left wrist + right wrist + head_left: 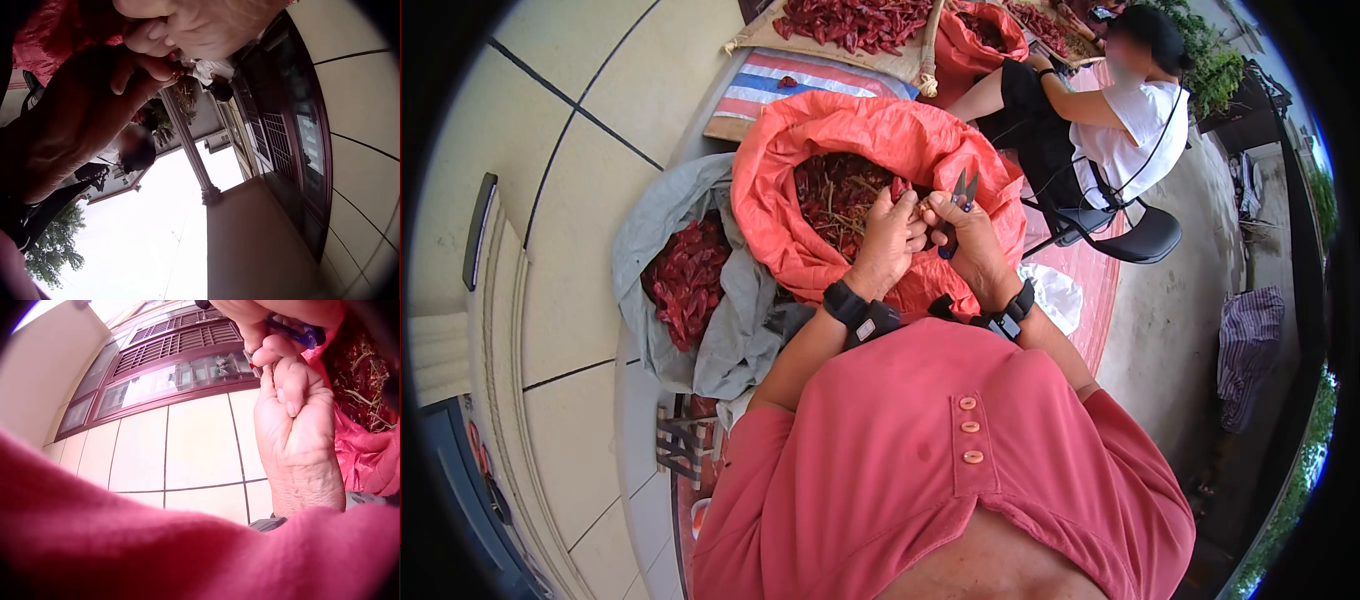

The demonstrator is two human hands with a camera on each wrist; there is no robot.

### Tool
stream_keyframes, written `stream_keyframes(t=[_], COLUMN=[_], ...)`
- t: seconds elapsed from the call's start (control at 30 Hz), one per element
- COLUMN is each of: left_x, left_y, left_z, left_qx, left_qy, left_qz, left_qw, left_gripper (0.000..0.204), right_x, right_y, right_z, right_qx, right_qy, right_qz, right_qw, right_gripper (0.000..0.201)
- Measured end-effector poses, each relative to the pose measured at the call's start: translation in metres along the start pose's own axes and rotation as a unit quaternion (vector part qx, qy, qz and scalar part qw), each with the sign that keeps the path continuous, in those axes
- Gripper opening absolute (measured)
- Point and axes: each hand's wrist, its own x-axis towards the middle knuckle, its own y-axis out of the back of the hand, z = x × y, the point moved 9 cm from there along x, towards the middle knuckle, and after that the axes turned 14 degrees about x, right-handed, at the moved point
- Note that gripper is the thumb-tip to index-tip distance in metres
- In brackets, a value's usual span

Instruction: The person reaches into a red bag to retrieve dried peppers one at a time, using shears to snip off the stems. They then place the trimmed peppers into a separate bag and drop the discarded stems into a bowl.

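Note:
My left hand [885, 243] pinches a dried red chili [900, 187] between thumb and fingers, over the mouth of a red woven sack [775, 130]. Close beside it, my right hand [972, 240] holds a pair of scissors [966, 188], blades pointing away from me. The blue scissor handle [311, 336] shows in the right wrist view, within the curled fingers. Both hands' fingertips meet at the chili's near end. Inside the sack lie dried chilies and brown stems [840, 200].
Left of the red sack stands a grey sack [640, 225] holding red chilies [687, 280]. Beyond are a striped sack [765, 85] and a mat [810, 42] heaped with chilies. A person [1130, 130] sits on a black chair [1140, 238] at the right.

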Motion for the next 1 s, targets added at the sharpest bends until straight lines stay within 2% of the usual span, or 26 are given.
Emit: stream_keyframes(t=[0.1, 0.3, 0.4, 0.5, 0.6, 0.63, 0.7, 0.8, 0.9, 1.0], left_x=[-0.002, -0.006, -0.014, -0.015, -0.013, -0.012, -0.011, -0.010, -0.008, -0.009], left_y=[0.004, -0.003, -0.007, -0.007, -0.010, -0.009, -0.007, -0.001, -0.007, -0.012], left_z=[0.001, 0.009, 0.010, 0.007, 0.004, 0.002, -0.002, -0.009, -0.013, -0.011], left_qx=[-0.005, -0.057, -0.062, -0.070, -0.062, -0.058, -0.049, 0.012, -0.003, 0.007], left_qy=[0.000, 0.011, 0.045, 0.073, 0.083, 0.088, 0.099, 0.117, 0.107, 0.104], left_qz=[0.012, -0.071, -0.085, -0.096, -0.131, -0.121, -0.100, -0.055, -0.075, -0.070], left_qw=[1.000, 0.996, 0.993, 0.990, 0.986, 0.987, 0.989, 0.992, 0.991, 0.992], left_gripper=[0.008, 0.016, 0.025, 0.031, 0.033, 0.033, 0.033, 0.034, 0.027, 0.035], right_x=[0.002, 0.001, -0.001, 0.000, -0.004, -0.006, -0.011, -0.016, -0.022, -0.012], right_y=[0.001, 0.003, 0.010, 0.000, -0.002, -0.008, -0.023, -0.038, -0.043, -0.026], right_z=[0.005, 0.006, 0.007, 0.000, -0.010, -0.019, -0.032, -0.040, -0.049, -0.043], right_qx=[0.024, 0.140, 0.131, 0.076, -0.050, -0.112, -0.233, -0.357, -0.445, -0.352], right_qy=[-0.017, -0.054, -0.084, -0.056, -0.020, 0.033, 0.134, 0.240, 0.306, 0.257], right_qz=[-0.006, -0.037, 0.020, -0.082, -0.079, -0.082, -0.087, -0.129, -0.104, -0.080], right_qw=[1.000, 0.988, 0.988, 0.992, 0.995, 0.990, 0.959, 0.893, 0.835, 0.896], right_gripper=[0.009, 0.012, 0.014, 0.015, 0.014, 0.014, 0.014, 0.017, 0.015, 0.013])
